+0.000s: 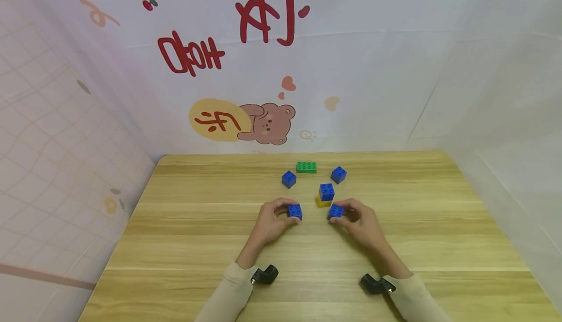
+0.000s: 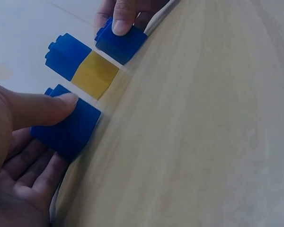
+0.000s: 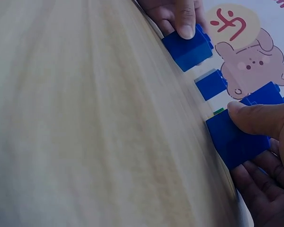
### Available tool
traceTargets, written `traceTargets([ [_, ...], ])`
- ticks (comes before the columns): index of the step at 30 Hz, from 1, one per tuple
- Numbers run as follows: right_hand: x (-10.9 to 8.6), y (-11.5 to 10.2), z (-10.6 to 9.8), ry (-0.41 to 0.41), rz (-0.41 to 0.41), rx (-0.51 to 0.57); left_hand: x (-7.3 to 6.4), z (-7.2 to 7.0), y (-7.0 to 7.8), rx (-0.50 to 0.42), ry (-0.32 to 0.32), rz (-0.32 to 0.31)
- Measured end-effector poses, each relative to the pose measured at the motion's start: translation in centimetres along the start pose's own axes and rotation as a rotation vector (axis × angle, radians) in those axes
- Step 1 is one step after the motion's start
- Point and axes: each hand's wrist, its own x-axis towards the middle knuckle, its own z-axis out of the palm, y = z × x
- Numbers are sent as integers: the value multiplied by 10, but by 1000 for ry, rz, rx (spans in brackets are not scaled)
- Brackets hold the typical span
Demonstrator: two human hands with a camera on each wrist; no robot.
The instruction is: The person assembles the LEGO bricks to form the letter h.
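My left hand [image 1: 271, 220] pinches a blue toy brick [image 1: 295, 211] between thumb and fingers, low at the table. On the other side, my right hand [image 1: 362, 220] grips a second blue brick [image 1: 335, 211] the same way. Just beyond the right-hand brick stands a stack: a blue brick [image 1: 327, 191] on top of a yellow brick [image 1: 324, 203]. In the left wrist view the thumb lies across the held brick [image 2: 73, 127], with the yellow brick [image 2: 95, 75] behind it. The right wrist view shows the right thumb on its brick [image 3: 236, 142], which partly hides the stack.
Farther back lie a loose blue brick [image 1: 289, 179], another blue brick [image 1: 338, 174] and a long green brick [image 1: 306, 167]. The wooden table [image 1: 184, 244] meets a white printed cloth [image 1: 373, 83] at its back edge. Each sleeve bears a black wrist device [image 1: 268, 274].
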Motion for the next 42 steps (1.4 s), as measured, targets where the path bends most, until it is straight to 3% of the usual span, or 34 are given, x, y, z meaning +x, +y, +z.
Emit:
traceTargets([
  [14,-4,-5,10,9,-53,6,0,-1,-2,-31,-98,-16],
  [22,-5,-10,25,-23,-149,-1,-4,-4,-4,-28,-85,-19],
  [29,-5,-17,30,10,-247,-38,1,-4,-5,-16,-113,8],
  [35,-5,-22,34,1,-243,-32,2,-3,-6,-32,-110,-5],
  [42,-4,-30,37,-50,-255,77,1,-3,-8,-48,-103,8],
])
